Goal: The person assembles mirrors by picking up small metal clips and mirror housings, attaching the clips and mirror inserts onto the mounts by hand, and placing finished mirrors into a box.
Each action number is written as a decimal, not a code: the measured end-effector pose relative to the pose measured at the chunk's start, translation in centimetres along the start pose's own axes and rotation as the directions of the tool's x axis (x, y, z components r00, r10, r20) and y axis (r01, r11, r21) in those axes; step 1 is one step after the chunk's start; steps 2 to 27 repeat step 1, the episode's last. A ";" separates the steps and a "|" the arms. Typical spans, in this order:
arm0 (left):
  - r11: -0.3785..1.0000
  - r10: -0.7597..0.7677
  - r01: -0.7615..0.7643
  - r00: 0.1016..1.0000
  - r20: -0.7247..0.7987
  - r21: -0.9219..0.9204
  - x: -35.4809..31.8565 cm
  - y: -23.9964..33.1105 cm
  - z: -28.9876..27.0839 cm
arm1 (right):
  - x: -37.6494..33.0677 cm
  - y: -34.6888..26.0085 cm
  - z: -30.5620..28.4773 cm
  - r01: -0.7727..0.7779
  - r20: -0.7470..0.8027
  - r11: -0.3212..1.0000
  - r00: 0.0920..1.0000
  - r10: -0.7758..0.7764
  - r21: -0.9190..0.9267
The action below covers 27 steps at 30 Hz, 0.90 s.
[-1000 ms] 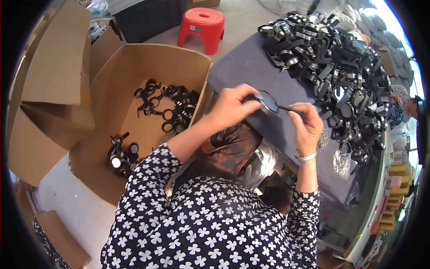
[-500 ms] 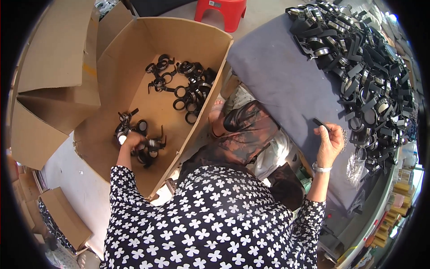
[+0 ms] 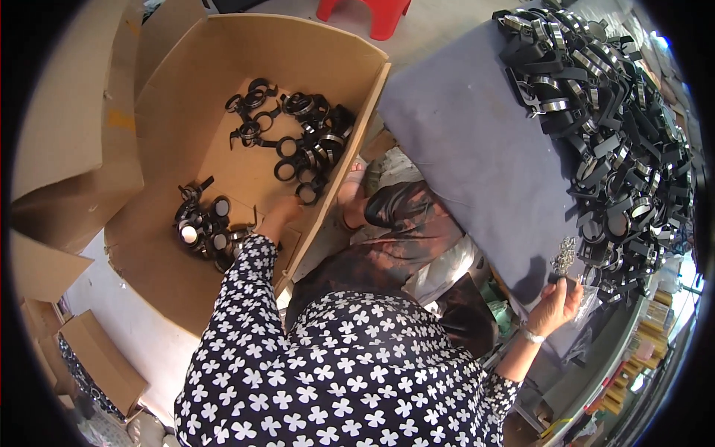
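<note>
A small assembly workshop: a grey cloth-covered worktop (image 3: 477,149) heaped along its right edge with black ring-shaped parts (image 3: 618,127), beside an open cardboard box (image 3: 186,119) holding more.

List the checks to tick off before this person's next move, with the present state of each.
1. Left hand inside the cardboard box, over the black ring parts: ok.
2. Left hand's grip emptied: cannot tell, fingers hidden.
3. Right hand on the grey cloth edge, holding a small dark tool: ok.
4. Unfinished pile within the right hand's reach: ok.
5. Small metal pieces beside the right hand: ok.
</note>
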<state>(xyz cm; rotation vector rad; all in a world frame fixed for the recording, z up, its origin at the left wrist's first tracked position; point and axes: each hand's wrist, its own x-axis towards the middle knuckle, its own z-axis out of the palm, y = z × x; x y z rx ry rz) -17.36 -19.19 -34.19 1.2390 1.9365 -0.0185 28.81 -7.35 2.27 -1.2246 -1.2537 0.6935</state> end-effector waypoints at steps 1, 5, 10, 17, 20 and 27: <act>0.997 0.062 -0.064 0.997 0.044 0.039 1.2 0.8 0.3 | 0.2 0.0 0.0 0.002 -0.008 1.000 1.000 -0.002 -0.011; 0.997 0.062 -0.064 0.997 0.044 0.039 1.2 0.8 0.3 | 0.2 0.0 0.0 0.002 -0.008 1.000 1.000 -0.002 -0.011; 0.997 0.062 -0.064 0.997 0.044 0.039 1.2 0.8 0.3 | 0.2 0.0 0.0 0.002 -0.008 1.000 1.000 -0.002 -0.011; 0.997 0.062 -0.064 0.997 0.044 0.039 1.2 0.8 0.3 | 0.2 0.0 0.0 0.002 -0.008 1.000 1.000 -0.002 -0.011; 0.997 0.062 -0.064 0.997 0.044 0.039 1.2 0.8 0.3 | 0.2 0.0 0.0 0.002 -0.008 1.000 1.000 -0.002 -0.011; 0.997 0.062 -0.064 0.997 0.044 0.039 1.2 0.8 0.3 | 0.2 0.0 0.0 0.002 -0.008 1.000 1.000 -0.002 -0.011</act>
